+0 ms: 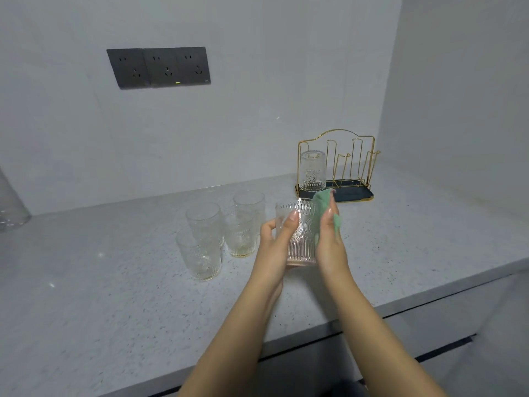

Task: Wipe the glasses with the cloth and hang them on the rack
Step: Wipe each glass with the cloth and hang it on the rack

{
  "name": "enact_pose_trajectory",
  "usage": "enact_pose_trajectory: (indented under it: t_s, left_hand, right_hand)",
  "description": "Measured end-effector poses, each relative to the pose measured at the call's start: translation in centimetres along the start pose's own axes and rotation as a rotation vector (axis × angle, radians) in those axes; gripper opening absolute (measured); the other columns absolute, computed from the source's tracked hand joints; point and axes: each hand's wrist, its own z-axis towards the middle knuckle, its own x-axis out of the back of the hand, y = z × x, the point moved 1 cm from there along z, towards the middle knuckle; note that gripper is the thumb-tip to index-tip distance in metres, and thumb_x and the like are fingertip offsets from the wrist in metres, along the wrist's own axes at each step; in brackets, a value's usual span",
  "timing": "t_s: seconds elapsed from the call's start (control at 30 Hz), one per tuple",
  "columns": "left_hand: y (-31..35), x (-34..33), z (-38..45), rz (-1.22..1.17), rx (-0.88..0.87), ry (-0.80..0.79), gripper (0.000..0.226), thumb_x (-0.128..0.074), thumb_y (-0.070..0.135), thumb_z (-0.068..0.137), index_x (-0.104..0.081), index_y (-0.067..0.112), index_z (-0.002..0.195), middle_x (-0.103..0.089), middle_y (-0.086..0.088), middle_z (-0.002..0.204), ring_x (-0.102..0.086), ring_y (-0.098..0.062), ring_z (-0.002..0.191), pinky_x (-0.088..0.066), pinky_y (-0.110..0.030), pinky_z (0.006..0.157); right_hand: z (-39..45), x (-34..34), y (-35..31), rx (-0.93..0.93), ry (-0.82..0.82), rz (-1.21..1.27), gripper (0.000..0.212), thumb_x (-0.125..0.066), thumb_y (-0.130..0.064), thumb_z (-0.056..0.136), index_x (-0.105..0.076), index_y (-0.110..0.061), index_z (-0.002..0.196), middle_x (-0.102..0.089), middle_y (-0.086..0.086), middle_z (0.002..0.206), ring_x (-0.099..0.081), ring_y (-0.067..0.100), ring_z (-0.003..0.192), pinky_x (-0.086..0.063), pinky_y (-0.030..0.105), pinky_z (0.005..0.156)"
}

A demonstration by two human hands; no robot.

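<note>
Gripping an embossed glass tumbler (297, 233) with our left hand (276, 239), we curl the thumb across its near side and the fingers round its left, just right of the frame's centre and above the countertop (114, 282). Our right hand (329, 239) presses a green cloth (322, 203) against the tumbler's right wall and rim, fingers bent over the fabric so that it is held between hand and glass.

From the head view, we judge the wiping step to be in hand on this second glass. One tumbler already hangs upside down (312, 170) on the leftmost prong of the gold wire rack (337, 164), which stands on its dark tray towards the right of the frame, near the corner of the wall. Four unwiped tumblers (220, 233) cluster on the counter, left of our hands.

Next, we think, comes turning the glass within the cloth to cover its whole wall, then inverting it and lowering it over a free prong beside the hung one, without knocking that neighbour.
</note>
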Motion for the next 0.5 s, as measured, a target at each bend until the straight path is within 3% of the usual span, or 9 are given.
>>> enact_pose_trajectory:
  t_s: [0.07, 0.17, 0.23, 0.3, 0.4, 0.5]
  left_hand:
    - [-0.3, -0.2, -0.4, -0.017, 0.023, -0.064, 0.036, -0.062, 0.044, 0.087, -0.047, 0.019, 0.108, -0.063, 0.006, 0.096, -0.066, 0.0, 0.076, -0.057, -0.024, 0.072]
    - [0.3, 0.3, -0.9, 0.055, 0.016, -0.097, 0.02, -0.061, 0.031, 0.094, -0.042, 0.032, 0.101, -0.054, 0.024, 0.088, -0.057, 0.026, 0.066, -0.046, -0.001, 0.064]
    - [0.4, 0.9, -0.8, 0.094, -0.028, -0.083, 0.02, -0.068, 0.037, 0.089, -0.058, 0.031, 0.105, -0.067, 0.019, 0.098, -0.065, 0.012, 0.095, -0.047, -0.01, 0.085]
    - [0.3, 1.1, -0.7, 0.065, -0.057, 0.002, 0.039, -0.069, 0.049, 0.085, -0.06, 0.027, 0.116, -0.068, 0.012, 0.114, -0.062, -0.004, 0.111, -0.043, -0.027, 0.103]
    - [0.4, 0.8, -1.0, -0.101, -0.054, 0.068, 0.05, -0.056, 0.052, 0.092, -0.048, 0.022, 0.131, -0.058, 0.005, 0.131, -0.056, -0.011, 0.12, -0.044, -0.036, 0.106]
    - [0.5, 0.8, -1.5, -0.123, -0.012, -0.041, 0.052, -0.071, 0.05, 0.079, -0.049, 0.028, 0.121, -0.063, 0.011, 0.116, -0.065, -0.001, 0.104, -0.052, -0.034, 0.095]
  right_hand:
    - [0.6, 0.2, -0.3, -0.077, 0.021, -0.009, 0.045, -0.016, -0.044, 0.099, -0.025, -0.038, 0.143, -0.04, 0.0, 0.146, -0.041, 0.016, 0.131, -0.033, 0.032, 0.109]
    - [-0.2, -0.2, -0.8, -0.014, 0.003, -0.027, 0.047, -0.016, -0.041, 0.099, -0.014, -0.038, 0.146, -0.029, -0.004, 0.152, -0.03, 0.012, 0.138, -0.025, 0.021, 0.107]
    - [-1.2, -0.3, -1.0, 0.038, -0.042, -0.022, 0.051, -0.017, -0.042, 0.097, -0.007, -0.037, 0.146, -0.018, -0.009, 0.155, -0.021, 0.005, 0.139, -0.021, 0.015, 0.105]
    - [-2.1, -0.5, -0.8, 0.136, -0.091, -0.065, 0.053, -0.017, -0.05, 0.095, -0.006, -0.039, 0.145, -0.008, -0.017, 0.156, -0.014, -0.005, 0.139, -0.019, 0.013, 0.11]
    - [-2.9, -1.2, -0.5, 0.287, -0.139, -0.214, 0.055, -0.017, -0.052, 0.095, -0.017, -0.033, 0.147, -0.009, -0.018, 0.156, -0.007, -0.005, 0.141, -0.012, 0.019, 0.116]
    - [-2.5, -0.8, -1.3, 0.205, -0.134, -0.146, 0.051, -0.017, -0.049, 0.098, -0.014, -0.035, 0.147, -0.013, -0.016, 0.156, -0.013, -0.001, 0.142, -0.017, 0.009, 0.11]
